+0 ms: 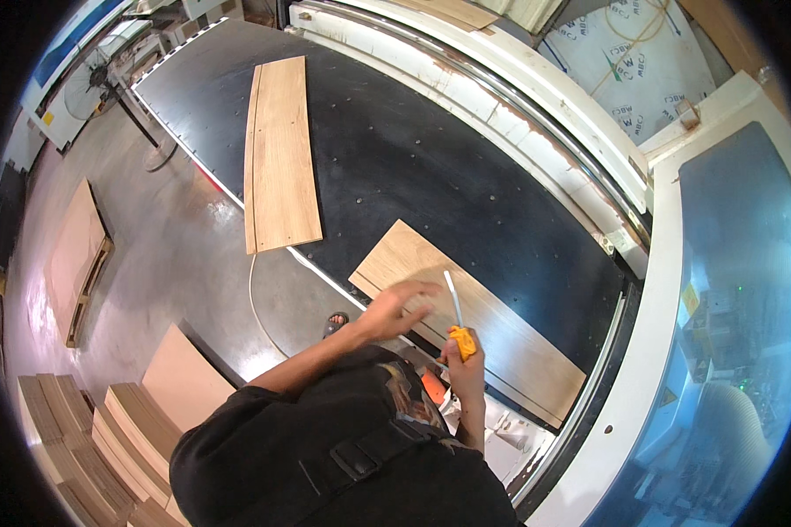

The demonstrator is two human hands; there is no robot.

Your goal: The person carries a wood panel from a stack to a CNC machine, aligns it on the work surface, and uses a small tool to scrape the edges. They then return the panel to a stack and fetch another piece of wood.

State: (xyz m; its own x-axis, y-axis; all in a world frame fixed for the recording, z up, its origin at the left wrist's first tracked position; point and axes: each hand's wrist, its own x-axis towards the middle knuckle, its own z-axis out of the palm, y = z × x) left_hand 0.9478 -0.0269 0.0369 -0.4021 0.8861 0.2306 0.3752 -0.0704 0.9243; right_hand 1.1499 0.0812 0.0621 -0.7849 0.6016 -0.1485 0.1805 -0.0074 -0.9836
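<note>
A narrow wood-grain panel (475,307) lies flat near the right end of the black table. Above its near edge, my left hand (398,311) is held with the fingers spread and slightly curled, with nothing in them. In my right hand (464,364) is a yellow-handled tool (463,340) with a straight pale rod, wrapped in the closed fingers. Its rod points up and away over the panel, and I cannot tell whether the tip touches it. Further left on the table lies a second wood-grain panel (281,158), with a dark groove along its left edge and its near end reaching the table's edge.
A white machine frame and rail (518,114) run behind the black table (413,167). To the right stands a machine cover with a blue window (738,263). Stacked boards (105,439) sit at lower left, a pallet with a board (77,255) beyond, and a fan (83,92).
</note>
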